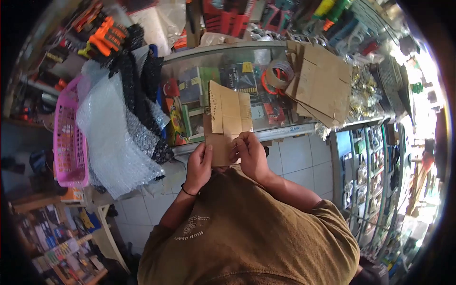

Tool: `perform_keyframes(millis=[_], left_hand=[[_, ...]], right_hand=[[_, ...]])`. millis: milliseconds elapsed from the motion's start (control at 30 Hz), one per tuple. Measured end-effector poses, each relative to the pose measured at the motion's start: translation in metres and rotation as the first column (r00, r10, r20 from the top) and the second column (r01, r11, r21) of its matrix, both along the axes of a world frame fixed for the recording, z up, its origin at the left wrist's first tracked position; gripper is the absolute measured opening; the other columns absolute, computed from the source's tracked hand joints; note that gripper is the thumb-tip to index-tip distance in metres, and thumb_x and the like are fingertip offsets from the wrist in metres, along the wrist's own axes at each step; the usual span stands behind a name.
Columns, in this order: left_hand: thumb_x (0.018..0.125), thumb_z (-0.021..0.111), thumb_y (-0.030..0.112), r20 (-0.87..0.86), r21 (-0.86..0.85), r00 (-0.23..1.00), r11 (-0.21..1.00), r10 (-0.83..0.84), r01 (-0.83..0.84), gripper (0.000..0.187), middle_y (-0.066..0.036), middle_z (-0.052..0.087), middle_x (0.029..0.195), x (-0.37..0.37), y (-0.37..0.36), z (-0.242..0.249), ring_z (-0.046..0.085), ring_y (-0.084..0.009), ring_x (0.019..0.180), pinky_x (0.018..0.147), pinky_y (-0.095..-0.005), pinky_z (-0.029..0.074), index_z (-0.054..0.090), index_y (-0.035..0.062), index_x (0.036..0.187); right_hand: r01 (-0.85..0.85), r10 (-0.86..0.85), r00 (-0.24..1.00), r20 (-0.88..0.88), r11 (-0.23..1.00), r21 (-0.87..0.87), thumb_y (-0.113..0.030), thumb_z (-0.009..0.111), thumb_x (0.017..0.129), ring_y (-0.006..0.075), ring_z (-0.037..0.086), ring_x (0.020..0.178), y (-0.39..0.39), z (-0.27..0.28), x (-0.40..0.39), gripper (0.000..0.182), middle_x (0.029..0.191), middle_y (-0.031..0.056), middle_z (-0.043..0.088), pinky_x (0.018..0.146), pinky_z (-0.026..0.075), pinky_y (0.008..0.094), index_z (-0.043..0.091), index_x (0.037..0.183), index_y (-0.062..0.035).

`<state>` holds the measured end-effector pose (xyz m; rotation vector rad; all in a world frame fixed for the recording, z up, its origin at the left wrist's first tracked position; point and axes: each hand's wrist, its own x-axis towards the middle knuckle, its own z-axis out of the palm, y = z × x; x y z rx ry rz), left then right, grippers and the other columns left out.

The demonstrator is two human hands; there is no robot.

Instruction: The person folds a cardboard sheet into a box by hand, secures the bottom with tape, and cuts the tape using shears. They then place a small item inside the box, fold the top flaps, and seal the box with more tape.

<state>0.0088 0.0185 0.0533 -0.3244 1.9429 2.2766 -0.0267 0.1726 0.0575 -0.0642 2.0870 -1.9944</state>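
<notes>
A folded piece of brown cardboard [224,114] is held upright in front of my chest, over the front edge of the glass counter. My left hand [199,164] grips its lower left edge, thumb on the near face. On its lower right side, my right hand [248,153] is closed with the fingers bent against the cardboard. Creases cross the piece, and its upper side edges look jagged. Behind it, on the glass, lie a roll of tape [279,75] and orange-handled scissors [271,85].
Cardboard sheets [323,83] are stacked on the counter's right side, beside small plastic packets [365,92]. Bubble wrap [107,128] hangs at the left, next to a pink basket [71,137]. Shelves of goods [368,175] stand at the right. Packaged tools line the back.
</notes>
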Motion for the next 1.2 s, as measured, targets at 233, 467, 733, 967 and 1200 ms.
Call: perform_keyframes(millis=[233, 467, 733, 967, 1200], left_hand=[[0.098, 0.037, 0.025, 0.014, -0.109, 1.0, 0.994, 0.014, -0.012, 0.028, -0.008, 0.06, 0.076, -0.001, -0.014, -0.021, 0.059, -0.0157, 0.054, 0.047, -0.0272, 0.049, 0.05, -0.0007, 0.098], [0.097, 0.041, 0.028, 0.065, -0.16, 0.987, 0.978, 0.146, -0.134, 0.029, -0.005, 0.059, 0.074, -0.026, -0.029, -0.025, 0.055, -0.0117, 0.054, 0.043, -0.0231, 0.044, 0.052, 0.0025, 0.093], [0.095, 0.046, 0.027, 0.076, -0.339, 0.976, 0.926, 0.204, -0.167, 0.024, 0.0, 0.054, 0.068, -0.03, -0.045, -0.041, 0.049, -0.0065, 0.053, 0.04, -0.0207, 0.039, 0.053, 0.0055, 0.086], [0.092, 0.052, 0.022, 0.008, -0.538, 0.978, 0.825, 0.208, -0.171, 0.023, -0.002, 0.056, 0.073, -0.021, -0.042, -0.048, 0.049, -0.0077, 0.057, 0.049, -0.0243, 0.04, 0.055, 0.0, 0.095], [0.089, 0.056, 0.022, -0.175, -0.629, 0.968, 0.736, 0.182, -0.252, 0.028, -0.009, 0.057, 0.074, -0.018, -0.042, -0.055, 0.055, -0.0168, 0.066, 0.061, -0.0299, 0.045, 0.055, -0.0022, 0.103]], right_hand=[[0.37, -0.369, 0.928, 0.043, 0.929, -0.014, -0.011, 0.047, 0.092, 0.0112, 0.057, 0.058, 0.05, -0.022, -0.012, 0.01, 0.075, 0.005, 0.056, 0.053, 0.046, 0.0246, 0.049, 0.091, -0.0014], [0.844, -0.708, 0.537, -0.458, 0.447, 0.298, -0.009, 0.054, 0.087, 0.0185, 0.057, 0.06, 0.176, -0.072, 0.001, 0.008, 0.075, 0.0118, 0.058, 0.056, 0.046, 0.0296, 0.056, 0.09, -0.0017], [0.701, -0.329, 0.703, -0.631, 0.17, 0.693, -0.008, 0.05, 0.082, 0.0366, 0.057, 0.083, 0.24, -0.057, -0.053, 0.009, 0.092, 0.0162, 0.057, 0.069, 0.048, 0.0424, 0.056, 0.089, -0.0041], [0.495, -0.33, 0.851, -0.408, 0.246, 0.833, -0.009, 0.049, 0.084, 0.0374, 0.057, 0.089, 0.231, -0.037, -0.047, 0.02, 0.105, 0.0163, 0.054, 0.07, 0.048, 0.045, 0.055, 0.103, -0.0057], [0.394, -0.126, 0.917, -0.379, 0.125, 0.911, -0.017, 0.056, 0.08, 0.0372, 0.054, 0.098, 0.19, -0.017, -0.031, 0.033, 0.108, 0.0194, 0.054, 0.076, 0.047, 0.0438, 0.056, 0.11, -0.0024]])
